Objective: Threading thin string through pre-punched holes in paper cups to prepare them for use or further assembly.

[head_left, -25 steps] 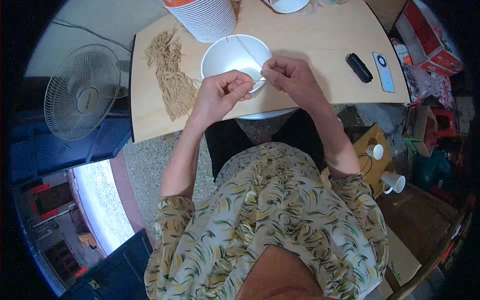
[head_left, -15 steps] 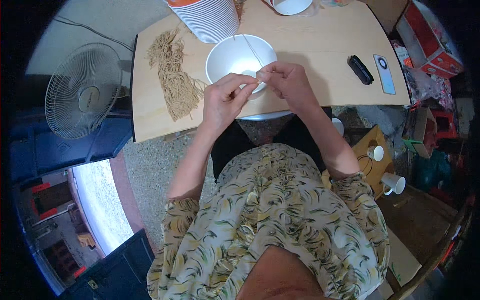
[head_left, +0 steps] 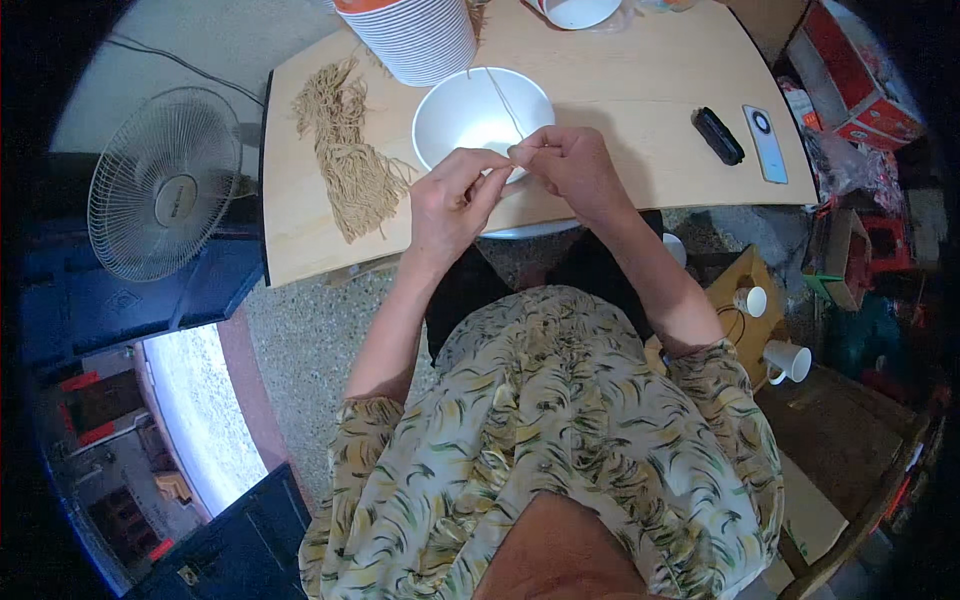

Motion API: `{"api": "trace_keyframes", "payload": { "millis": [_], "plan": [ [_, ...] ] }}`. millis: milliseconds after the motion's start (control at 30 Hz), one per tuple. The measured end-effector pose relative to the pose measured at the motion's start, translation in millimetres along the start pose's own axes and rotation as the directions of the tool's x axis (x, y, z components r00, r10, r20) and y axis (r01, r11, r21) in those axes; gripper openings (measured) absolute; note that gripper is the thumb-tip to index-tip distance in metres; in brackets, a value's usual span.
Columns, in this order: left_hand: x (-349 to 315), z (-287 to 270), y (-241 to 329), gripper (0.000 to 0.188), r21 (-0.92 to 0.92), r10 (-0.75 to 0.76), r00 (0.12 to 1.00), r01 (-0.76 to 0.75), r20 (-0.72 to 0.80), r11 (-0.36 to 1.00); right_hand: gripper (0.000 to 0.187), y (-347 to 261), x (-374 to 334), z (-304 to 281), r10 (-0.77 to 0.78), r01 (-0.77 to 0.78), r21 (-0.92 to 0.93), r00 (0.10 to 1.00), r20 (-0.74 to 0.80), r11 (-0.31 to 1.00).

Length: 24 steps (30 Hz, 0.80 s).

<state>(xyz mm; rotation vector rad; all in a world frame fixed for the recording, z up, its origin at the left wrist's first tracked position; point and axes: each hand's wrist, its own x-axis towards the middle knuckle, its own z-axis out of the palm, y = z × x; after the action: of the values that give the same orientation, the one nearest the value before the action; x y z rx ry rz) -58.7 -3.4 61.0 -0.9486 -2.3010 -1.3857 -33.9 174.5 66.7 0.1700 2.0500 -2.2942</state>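
Observation:
Fingertip to fingertip, my hands meet over the near side of a white bowl (head_left: pixel 435 115) on the table. Thumb and index finger of my left hand (head_left: pixel 447 200) are pinched on the end of a thin tan cord. My right hand (head_left: pixel 578 172) pinches the same cord (head_left: pixel 505 103), which runs from the bowl's far rim across its inside to my fingers. The exact spot where the fingertips grip is too small to make out. Left of the bowl lies a loose bundle of tan cords (head_left: pixel 350 165), its nearest strands close to my left wrist.
Behind the bowl leans a tall stack of white tubs (head_left: pixel 415 45). On the table's right lie a black case (head_left: pixel 718 137) and a phone (head_left: pixel 765 145). A fan (head_left: pixel 165 185) stands at the left; a white mug (head_left: pixel 787 361) and a cup (head_left: pixel 750 301) are lower right.
Both hands keep their pinch over the bowl. The right fingertips have shifted slightly left, and the view has moved a little.

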Motion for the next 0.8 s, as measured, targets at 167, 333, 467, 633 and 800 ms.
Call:
{"api": "trace_keyframes", "payload": {
  "millis": [167, 333, 467, 633, 800],
  "plan": [
    [0, -7, -9, 0.006, -0.181, -0.249, 0.959, 0.271, 0.135, 0.945, 0.017, 3, 3, -3, -0.003, 0.001, -0.047, 1.000, -0.028, 0.999],
    [14, -18, -8, 0.014, -0.343, -0.442, 0.822, 0.557, 0.360, 0.756, 0.015, 2, 6, -18, -0.102, 0.103, 0.053, 0.995, -0.016, 0.993],
    [20, -20, -9, 0.018, -0.418, -0.541, 0.701, 0.712, 0.465, 0.564, 0.013, 10, 9, -20, -0.325, 0.326, 0.013, 0.941, 0.095, 0.945],
    [23, -19, -6, 0.018, -0.500, -0.577, 0.666, 0.742, 0.473, 0.447, 0.016, 10, 0, -15, -0.462, 0.467, -0.422, 0.878, 0.122, 0.777],
    [23, -17, -8, 0.016, -0.475, -0.571, 0.668, 0.743, 0.478, 0.472, 0.017, 16, 0, -9, -0.541, 0.528, -0.412, 0.836, 0.098, 0.742]
  ]
}}
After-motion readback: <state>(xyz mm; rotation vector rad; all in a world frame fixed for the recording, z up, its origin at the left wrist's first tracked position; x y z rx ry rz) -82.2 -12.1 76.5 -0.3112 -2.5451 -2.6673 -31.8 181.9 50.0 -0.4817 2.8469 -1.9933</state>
